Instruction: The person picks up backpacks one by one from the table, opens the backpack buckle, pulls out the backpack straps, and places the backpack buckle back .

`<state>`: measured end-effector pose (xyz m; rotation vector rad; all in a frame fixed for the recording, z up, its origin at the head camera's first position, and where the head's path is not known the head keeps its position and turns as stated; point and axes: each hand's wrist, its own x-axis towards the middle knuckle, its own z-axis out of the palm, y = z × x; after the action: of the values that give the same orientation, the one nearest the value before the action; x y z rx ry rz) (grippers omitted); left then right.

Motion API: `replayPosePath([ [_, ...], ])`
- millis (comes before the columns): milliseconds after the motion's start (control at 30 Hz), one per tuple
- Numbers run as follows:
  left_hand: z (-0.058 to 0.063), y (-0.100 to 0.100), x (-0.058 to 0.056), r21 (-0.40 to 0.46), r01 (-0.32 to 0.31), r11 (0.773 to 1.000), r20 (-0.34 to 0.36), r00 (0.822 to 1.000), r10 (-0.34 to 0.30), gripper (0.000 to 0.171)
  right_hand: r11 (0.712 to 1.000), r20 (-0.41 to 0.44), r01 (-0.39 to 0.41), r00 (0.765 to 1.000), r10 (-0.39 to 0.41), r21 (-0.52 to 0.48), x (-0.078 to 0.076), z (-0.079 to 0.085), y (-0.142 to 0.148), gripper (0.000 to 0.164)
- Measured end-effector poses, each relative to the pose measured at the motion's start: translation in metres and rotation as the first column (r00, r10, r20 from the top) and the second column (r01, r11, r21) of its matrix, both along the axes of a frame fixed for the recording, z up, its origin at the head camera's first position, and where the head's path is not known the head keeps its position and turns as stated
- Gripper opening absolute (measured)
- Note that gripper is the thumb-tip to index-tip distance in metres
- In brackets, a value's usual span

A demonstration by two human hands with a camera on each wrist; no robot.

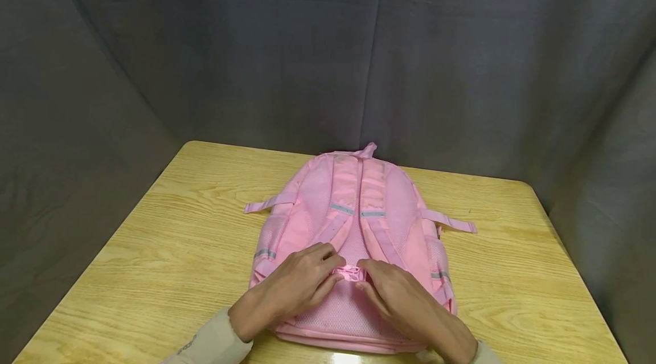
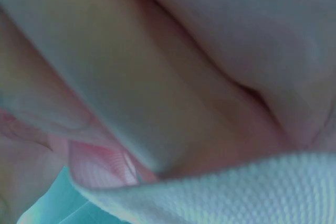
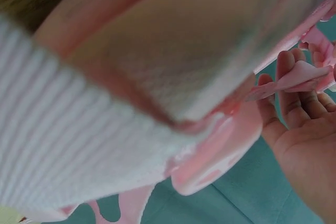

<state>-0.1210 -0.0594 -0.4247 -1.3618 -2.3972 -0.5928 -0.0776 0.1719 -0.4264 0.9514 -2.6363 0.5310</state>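
On the wood-grain desk (image 1: 169, 250), a pink backpack (image 1: 353, 247) lies with its shoulder straps (image 1: 345, 182) facing up, while the left hand (image 1: 301, 277) and right hand (image 1: 402, 297) pinch opposite ends of the pink buckle (image 1: 351, 273) over its back panel (image 1: 351, 310).

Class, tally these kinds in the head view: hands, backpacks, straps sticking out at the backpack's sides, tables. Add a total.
Left hand and right hand: 2
Backpack: 1
Left side strap and right side strap: 2
Table: 1
Total: 6
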Motion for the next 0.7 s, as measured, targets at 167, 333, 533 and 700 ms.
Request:
replayPosePath([
  [167, -0.0011, -0.0007, -0.0003, -0.004, 0.004, 1.0, 0.001, 1.0, -0.004, 0.016, 1.0, -0.013, -0.002, 1.0, 0.002, 0.015, -0.0004, -0.0004, 0.0002, 0.015],
  [333, -0.0016, -0.0005, -0.0002, -0.008, 0.001, 1.0, 0.0, 1.0, -0.001, 0.015, 1.0, -0.017, 0.004, 1.0, -0.004, 0.021, -0.0001, -0.0018, 0.0007, 0.018],
  [533, -0.0022, -0.0007, 0.0, -0.003, 0.001, 1.0, 0.015, 1.0, -0.001, 0.015, 1.0, -0.03, 0.002, 1.0, -0.002, 0.02, -0.0005, -0.0026, 0.0004, 0.017],
  [700, -0.0042, -0.0007, -0.0002, 0.007, 0.004, 1.0, 0.01, 1.0, -0.004, 0.014, 1.0, -0.024, -0.004, 1.0, 0.004, 0.012, -0.0005, -0.0021, 0.0, 0.012],
])
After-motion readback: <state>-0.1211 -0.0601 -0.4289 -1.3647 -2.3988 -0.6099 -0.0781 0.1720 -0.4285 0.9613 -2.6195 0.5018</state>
